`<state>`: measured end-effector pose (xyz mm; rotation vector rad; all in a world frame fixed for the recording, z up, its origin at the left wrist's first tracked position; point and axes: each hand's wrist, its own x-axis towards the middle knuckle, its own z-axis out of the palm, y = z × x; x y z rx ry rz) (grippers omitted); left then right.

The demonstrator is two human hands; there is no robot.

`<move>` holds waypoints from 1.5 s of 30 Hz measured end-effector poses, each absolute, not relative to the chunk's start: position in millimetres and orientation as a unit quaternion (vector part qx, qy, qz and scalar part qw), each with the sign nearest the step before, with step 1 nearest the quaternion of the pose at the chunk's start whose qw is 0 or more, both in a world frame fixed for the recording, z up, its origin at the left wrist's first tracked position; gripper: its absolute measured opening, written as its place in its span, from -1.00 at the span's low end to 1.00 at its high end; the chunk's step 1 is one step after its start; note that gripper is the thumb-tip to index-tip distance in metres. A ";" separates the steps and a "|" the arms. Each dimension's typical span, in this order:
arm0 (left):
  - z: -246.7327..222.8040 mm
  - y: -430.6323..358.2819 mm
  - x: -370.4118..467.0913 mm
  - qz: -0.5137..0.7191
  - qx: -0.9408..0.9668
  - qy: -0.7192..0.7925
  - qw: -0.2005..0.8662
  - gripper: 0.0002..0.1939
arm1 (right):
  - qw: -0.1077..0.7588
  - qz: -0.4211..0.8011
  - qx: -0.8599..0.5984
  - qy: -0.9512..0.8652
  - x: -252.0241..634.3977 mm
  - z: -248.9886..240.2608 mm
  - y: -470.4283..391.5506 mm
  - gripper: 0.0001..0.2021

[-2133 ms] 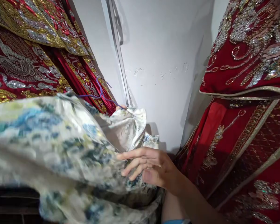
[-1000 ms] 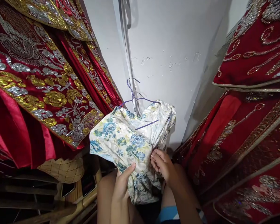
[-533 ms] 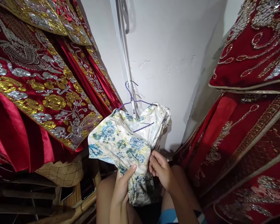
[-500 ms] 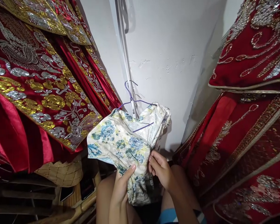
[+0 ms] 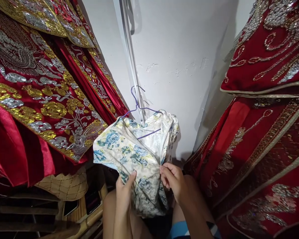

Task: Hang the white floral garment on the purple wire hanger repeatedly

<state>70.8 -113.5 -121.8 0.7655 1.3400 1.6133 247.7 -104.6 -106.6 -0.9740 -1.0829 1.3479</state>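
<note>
A white dress or top with blue and yellow flowers (image 5: 137, 156) hangs from a purple wire hanger (image 5: 137, 106) in front of me. The hanger's lower bar shows through the open neckline. My left hand (image 5: 124, 189) grips the cloth at its lower left side, thumb on top and the other fingers partly hidden behind. My right hand (image 5: 171, 176) pinches the garment's right front edge, where the neckline comes down. Below my hands the cloth falls in folds between my knees, and its lower end is in shadow.
Red costumes with gold and silver sequins (image 5: 52, 109) hang on the left. More red beaded garments (image 5: 264, 132) hang on the right. A metal rail (image 5: 129, 49) runs down the white wall (image 5: 179, 39). Phones (image 5: 71, 207) lie on a wooden seat at lower left.
My left hand has moved left and slightly up, spreading the lower cloth wider. My right hand keeps its pinch, a little higher at the edge. The view has shifted slightly.
</note>
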 end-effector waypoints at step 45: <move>48.0 -11.7 94.2 0.501 0.777 0.368 -0.104 -0.79 | 0.594 0.399 -0.333 -0.614 238.3 6.3 7.2 -0.72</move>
